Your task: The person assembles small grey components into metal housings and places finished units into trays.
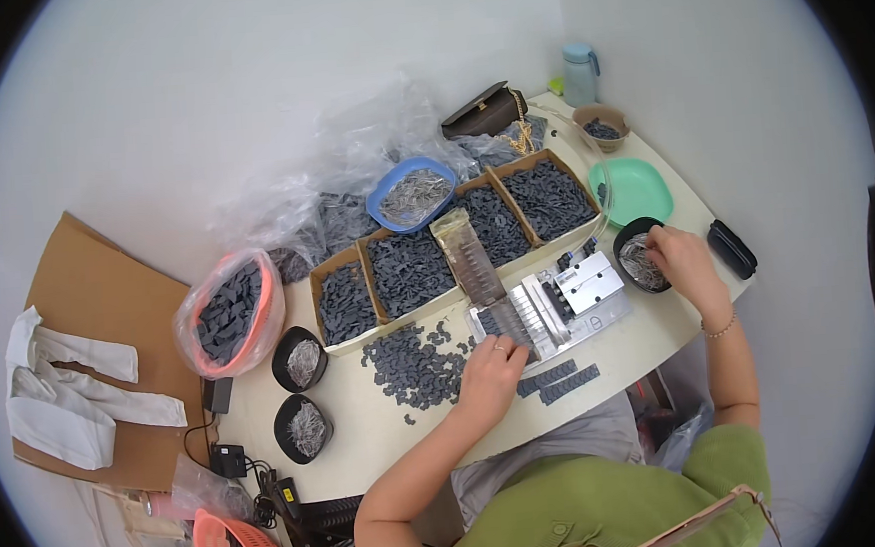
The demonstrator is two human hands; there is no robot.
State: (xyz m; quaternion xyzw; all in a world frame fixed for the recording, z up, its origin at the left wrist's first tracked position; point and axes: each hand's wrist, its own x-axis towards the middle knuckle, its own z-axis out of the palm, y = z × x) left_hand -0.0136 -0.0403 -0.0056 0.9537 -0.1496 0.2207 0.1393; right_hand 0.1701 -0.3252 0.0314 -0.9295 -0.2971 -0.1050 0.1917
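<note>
Centrally placed on tabletop [602, 349]: metal jig [552, 309], left hand [490, 364] resting at its lower-left edge, fingers curled, hold unclear. Right of jig, black bowl [641, 261], right hand [679, 259] dipping fingertips in, pinch hidden. Lower left of jig, loose dark pieces [413, 367]; above, cardboard tray [456, 242].

- The left hand [490, 363] lies palm down, fingers curled forward and close together, a ring on one finger
- Its bare forearm runs down and to the left toward the lower edge, elbow bent
- The right hand [679, 259] is stretched further out, to the right, fingers bent downward and bunched at the tips
- A thin bracelet sits at the right wrist; that forearm drops almost straight down to a green sleeve
- The two hands are well apart
</note>
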